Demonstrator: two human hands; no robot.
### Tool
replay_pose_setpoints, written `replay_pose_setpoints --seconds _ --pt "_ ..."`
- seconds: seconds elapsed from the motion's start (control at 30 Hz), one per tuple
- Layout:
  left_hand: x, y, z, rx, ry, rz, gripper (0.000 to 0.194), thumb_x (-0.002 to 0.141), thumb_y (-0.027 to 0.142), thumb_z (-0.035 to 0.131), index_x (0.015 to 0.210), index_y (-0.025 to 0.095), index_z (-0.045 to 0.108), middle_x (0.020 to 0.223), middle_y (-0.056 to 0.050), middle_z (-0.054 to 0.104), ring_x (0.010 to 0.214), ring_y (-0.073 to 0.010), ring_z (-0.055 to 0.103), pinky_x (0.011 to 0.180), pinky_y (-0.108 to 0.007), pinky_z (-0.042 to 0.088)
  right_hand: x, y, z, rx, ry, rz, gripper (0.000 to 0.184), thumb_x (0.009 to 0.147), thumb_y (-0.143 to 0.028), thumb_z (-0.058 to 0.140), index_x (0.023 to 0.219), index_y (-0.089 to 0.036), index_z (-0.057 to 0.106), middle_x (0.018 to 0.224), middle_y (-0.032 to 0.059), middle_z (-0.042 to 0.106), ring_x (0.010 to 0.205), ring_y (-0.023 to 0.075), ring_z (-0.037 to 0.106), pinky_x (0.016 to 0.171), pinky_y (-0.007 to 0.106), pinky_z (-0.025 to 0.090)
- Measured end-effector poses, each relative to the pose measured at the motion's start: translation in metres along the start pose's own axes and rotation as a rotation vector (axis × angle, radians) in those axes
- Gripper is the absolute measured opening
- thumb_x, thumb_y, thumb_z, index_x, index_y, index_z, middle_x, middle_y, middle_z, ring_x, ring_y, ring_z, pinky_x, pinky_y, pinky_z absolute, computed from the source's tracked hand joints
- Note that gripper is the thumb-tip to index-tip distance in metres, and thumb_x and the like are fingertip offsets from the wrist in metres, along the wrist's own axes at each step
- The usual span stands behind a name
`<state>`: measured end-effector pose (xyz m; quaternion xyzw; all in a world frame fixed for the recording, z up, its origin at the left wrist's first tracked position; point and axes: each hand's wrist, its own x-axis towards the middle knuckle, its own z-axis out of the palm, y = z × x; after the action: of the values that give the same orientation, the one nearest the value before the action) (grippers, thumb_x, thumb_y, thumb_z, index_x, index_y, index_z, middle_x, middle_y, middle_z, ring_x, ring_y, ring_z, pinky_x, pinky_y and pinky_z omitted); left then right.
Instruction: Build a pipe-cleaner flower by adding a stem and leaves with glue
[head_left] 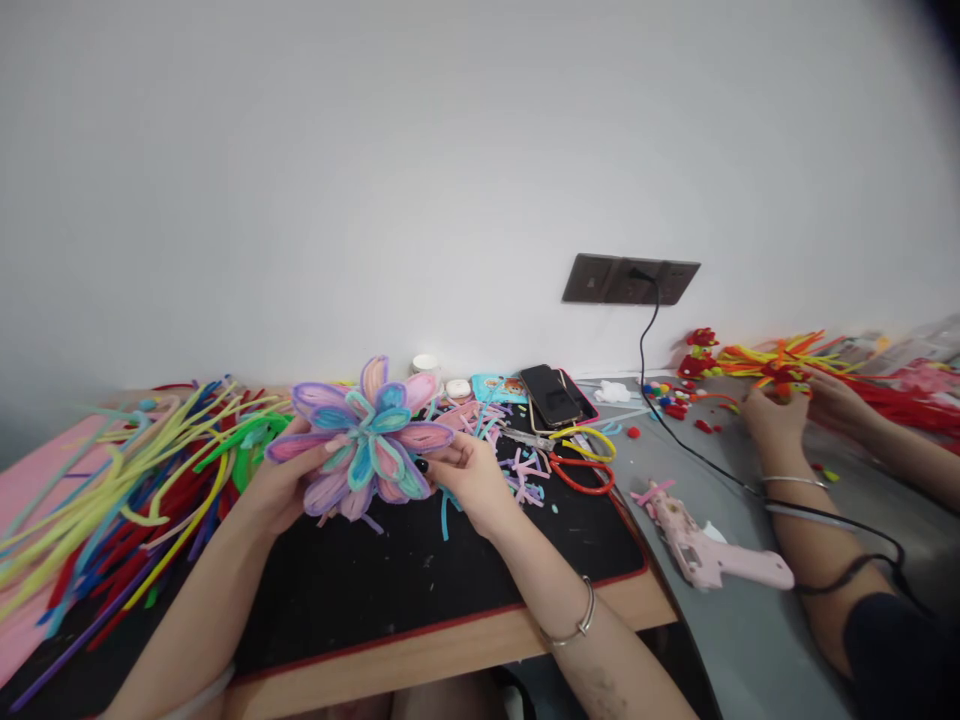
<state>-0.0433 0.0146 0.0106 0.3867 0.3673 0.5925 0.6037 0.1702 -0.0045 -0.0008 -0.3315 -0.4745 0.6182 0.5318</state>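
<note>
Where hands (474,482) grip, fuzzy pastel flower (379,432), between them

Head-worn view, facing a wall (375,200), downward, desk (450,645) near

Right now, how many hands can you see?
4: the person's left hand and right hand, holding the fuzzy flower; a co-worker's nearer hand and farther hand, on the right.

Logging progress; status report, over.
Left hand, right hand on layered pastel pipe-cleaner flower. Held over black, red-edged mat. Pastel fuzzy clippings lie right.
</note>
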Motion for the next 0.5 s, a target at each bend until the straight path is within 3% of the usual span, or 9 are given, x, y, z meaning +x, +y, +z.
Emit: replay_pose_setpoints --seconds 0.17,0.3,0.5 --pt "0.001 -0.002 0.001 0.024 -0.032 -0.007 0.051 0.068 -0.008 0.061 0.108 0.022 0.058 0.084 0.003 0.074 0.066 -0.0187 0.07 0.055 -0.023 0.057 0.0 -0.003 0.0 0.026 0.055 0.013 0.026 0.062 -0.016 0.071 0.085 -0.017 0.059 0.074 -0.0004 0.069 0.056 0.0113 0.06 0.053 0.022 0.048" --pt "0.004 -0.003 0.001 -0.02 -0.033 -0.027 0.044 0.071 -0.008 0.057 0.104 0.022 0.059 0.084 0.002 0.073 0.068 -0.0184 0.071 0.058 -0.023 0.057 0.001 -0.001 -0.001 -0.046 0.036 0.037 0.029 0.064 -0.02 0.069 0.09 -0.017 0.056 0.063 -0.0034 0.067 0.046 0.0094 0.057 0.047 0.02 0.045" --pt "0.012 0.005 -0.003 -0.175 0.186 -0.142 0.02 0.08 0.0 0.05 0.084 0.017 0.06 0.068 0.001 0.069 0.055 -0.0141 0.067 0.056 -0.021 0.057 0.003 -0.012 -0.012 -0.123 0.037 0.054 0.021 0.062 -0.017 0.063 0.082 -0.017 0.056 0.056 -0.0054 0.064 0.044 0.0081 0.054 0.046 0.019 0.042"
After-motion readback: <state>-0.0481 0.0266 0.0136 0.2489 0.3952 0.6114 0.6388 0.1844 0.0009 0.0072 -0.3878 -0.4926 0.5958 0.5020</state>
